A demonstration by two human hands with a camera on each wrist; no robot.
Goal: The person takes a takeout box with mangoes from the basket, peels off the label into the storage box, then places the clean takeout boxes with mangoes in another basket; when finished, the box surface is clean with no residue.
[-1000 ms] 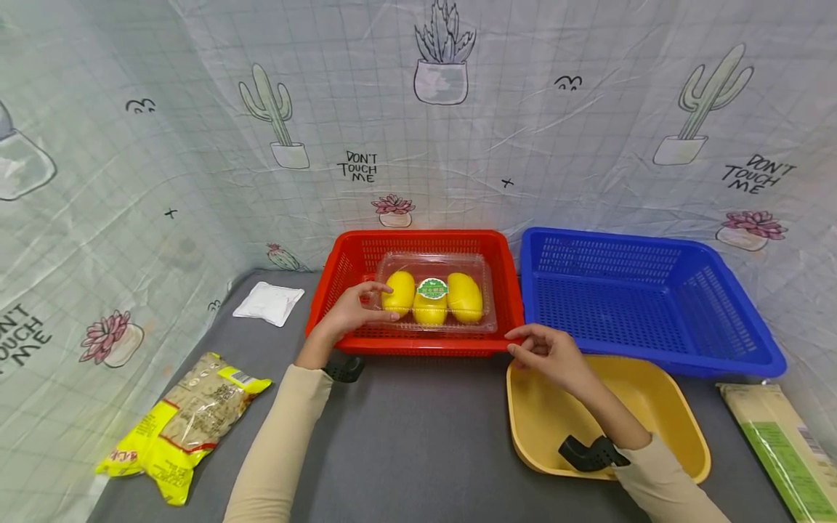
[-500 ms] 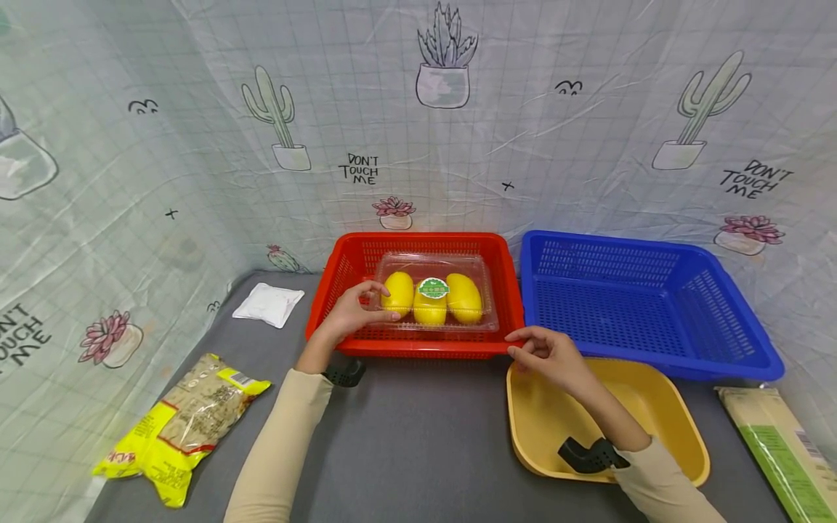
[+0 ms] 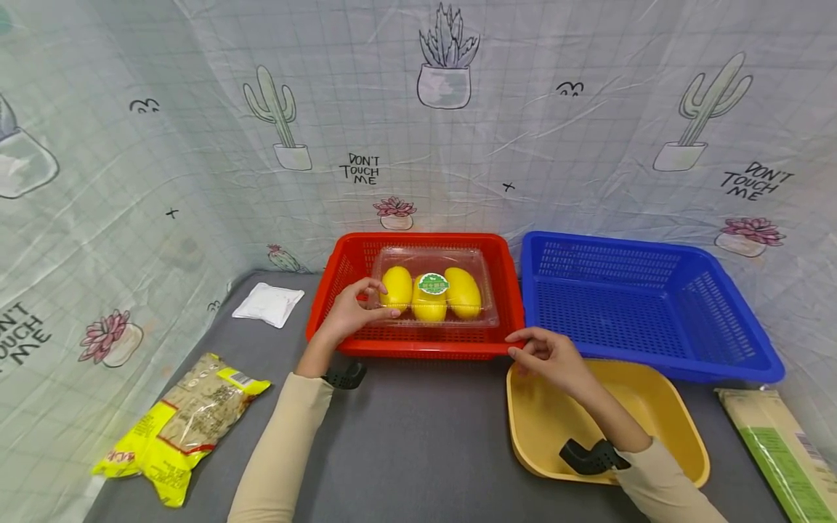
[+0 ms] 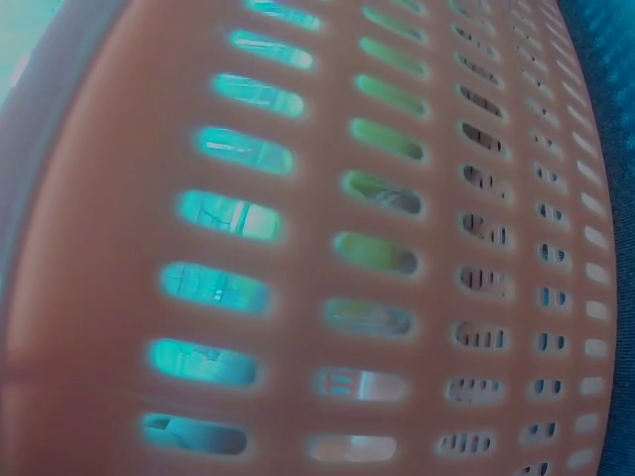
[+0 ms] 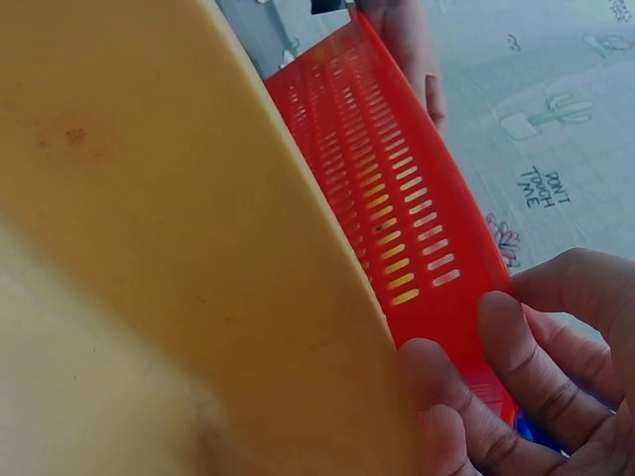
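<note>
A clear plastic clamshell box [image 3: 428, 254] with yellow mangoes [image 3: 463, 292] and a green label lies inside the red basket [image 3: 418, 350]. My left hand [image 3: 349, 312] holds the box by its left end, thumb at the front and fingers over the side. In the left wrist view only the basket's slotted wall [image 4: 99, 248] shows; the hand is hidden there. My right hand [image 3: 552, 359] pinches the basket's front right corner rim between thumb and fingers, above the yellow tub [image 3: 608, 476]. The right wrist view shows those fingertips [image 5: 506, 322] at the red rim.
To the right of the red basket stands a blue basket [image 3: 654, 363]. A yellow snack bag [image 3: 189, 428] and a white packet [image 3: 268, 303] lie on the grey table [image 3: 418, 450] at left. A beige and green package [image 3: 778, 443] is at the right edge. A printed curtain hangs behind.
The mango box has shifted slightly up and back within the red basket, with my left hand on it. My right hand stays at the basket's corner.
</note>
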